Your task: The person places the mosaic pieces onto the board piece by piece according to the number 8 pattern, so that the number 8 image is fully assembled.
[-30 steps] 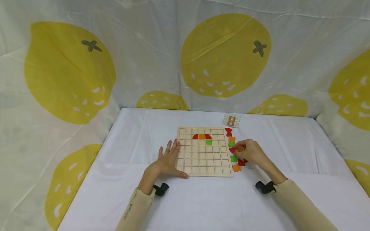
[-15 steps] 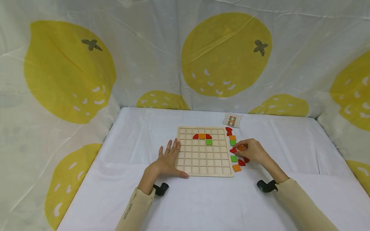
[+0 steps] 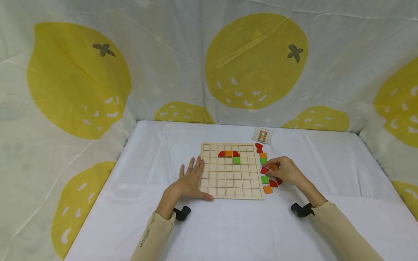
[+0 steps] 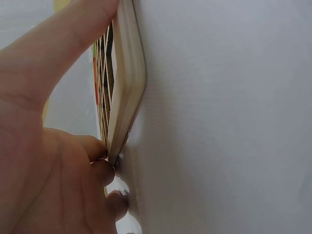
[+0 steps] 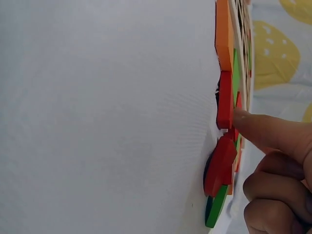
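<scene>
A square wooden grid board (image 3: 225, 174) lies on the white cloth. My left hand (image 3: 187, 184) rests at its left edge with fingers spread, the thumb along the near corner. The left wrist view shows the thumb (image 4: 63, 44) and fingertips against the board's pale side (image 4: 129, 92). At the board's right side my right hand (image 3: 285, 170) pinches a red quarter-round tile (image 3: 264, 170) between thumb and fingers, low among the loose tiles. On the grid sit an orange square (image 3: 229, 153), red quarter-round tiles (image 3: 221, 154) on either side of it, and a green square (image 3: 236, 160).
Loose tiles line the board's right side: red ones (image 3: 259, 148), an orange square (image 3: 263, 155), green squares (image 3: 265, 179) and a nearer orange square (image 3: 268, 189). A small pattern card (image 3: 262, 135) lies behind them. A lemon-print cloth (image 3: 256, 61) hangs at the back.
The right hand has shifted slightly to the right with the red tile, which has turned a little between its fingertips. The left hand stays at the board's edge.
</scene>
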Demonstrator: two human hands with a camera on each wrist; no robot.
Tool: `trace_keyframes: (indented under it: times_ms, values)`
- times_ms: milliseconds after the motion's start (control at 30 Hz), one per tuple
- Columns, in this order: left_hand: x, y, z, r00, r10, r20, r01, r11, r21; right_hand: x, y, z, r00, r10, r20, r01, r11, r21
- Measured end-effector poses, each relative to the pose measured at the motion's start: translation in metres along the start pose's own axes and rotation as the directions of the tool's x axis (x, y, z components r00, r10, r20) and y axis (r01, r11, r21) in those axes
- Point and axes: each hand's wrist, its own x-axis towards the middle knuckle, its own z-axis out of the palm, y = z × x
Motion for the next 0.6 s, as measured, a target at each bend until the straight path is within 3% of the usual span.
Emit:
trace_keyframes:
  times_ms: [367, 600]
  values:
    - [-0.0001, 0.0000, -0.0001, 1.000, 0.000, 0.003, 0.000, 1.000, 0.002, -0.0026, -0.0055, 0.0065, 0.998, 0.034, -0.058, -0.036, 0.999, -0.034]
    - [-0.0002, 0.0009, -0.0012, 1.000, -0.005, 0.008, 0.005, 1.000, -0.002, -0.0011, -0.0049, 0.0079, 0.998, 0.023, -0.053, -0.025, 0.999, -0.032]
